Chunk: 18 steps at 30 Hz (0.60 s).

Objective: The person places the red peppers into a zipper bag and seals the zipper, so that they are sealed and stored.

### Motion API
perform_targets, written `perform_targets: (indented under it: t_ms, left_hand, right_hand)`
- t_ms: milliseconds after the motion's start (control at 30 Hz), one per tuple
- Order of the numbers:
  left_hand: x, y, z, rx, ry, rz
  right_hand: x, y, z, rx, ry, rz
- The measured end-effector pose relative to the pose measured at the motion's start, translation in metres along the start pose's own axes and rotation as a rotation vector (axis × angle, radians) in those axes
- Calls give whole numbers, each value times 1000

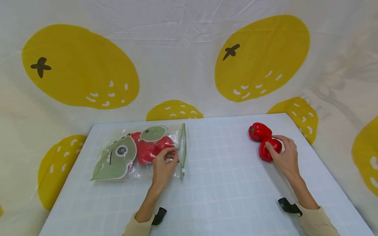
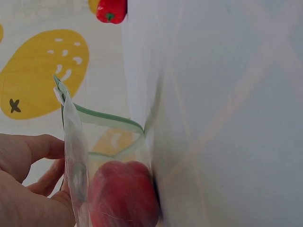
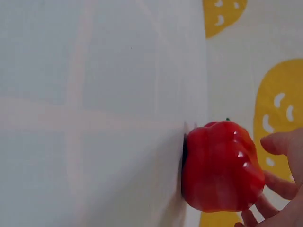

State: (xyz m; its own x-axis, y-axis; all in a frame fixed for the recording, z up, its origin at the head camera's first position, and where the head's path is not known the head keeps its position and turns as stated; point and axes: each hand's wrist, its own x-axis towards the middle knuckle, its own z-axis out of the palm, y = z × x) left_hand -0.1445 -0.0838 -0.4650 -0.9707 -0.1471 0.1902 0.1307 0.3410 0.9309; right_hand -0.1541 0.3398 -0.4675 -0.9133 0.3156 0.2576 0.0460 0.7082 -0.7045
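Note:
A clear zip bag [image 1: 113, 164] with a green cartoon print lies on the left of the table, with red bell peppers [image 1: 146, 152] inside. My left hand [image 1: 163, 165] pinches the bag's upper film near its green-edged mouth; in the left wrist view that mouth [image 2: 111, 116] gapes, with a red pepper [image 2: 124, 196] behind it. At the right, my right hand [image 1: 286, 155] reaches around a red bell pepper [image 1: 273, 154] standing on the table. The right wrist view shows the thumb slightly apart from this pepper [image 3: 222, 170], the fingers bent loosely beside it.
Another red bell pepper [image 1: 261, 131] lies just behind the one at my right hand, touching it. The table [image 1: 218, 183] has a pale checked cover. Behind it hangs a white cloth [image 1: 177, 65] printed with yellow fruit. Each wrist bears a black camera mount [image 1: 289, 206].

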Motion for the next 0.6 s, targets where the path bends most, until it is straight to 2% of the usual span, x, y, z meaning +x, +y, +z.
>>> perform_targets:
  t_ms: [333,600]
  left_hand:
    - [0,0,0,-6,2,8]
    - [0,-1,0,-2,0,9]
  right_hand:
    - [-5,8,1,-1,-44,16]
    - [-10,10,0,15,-83,90]
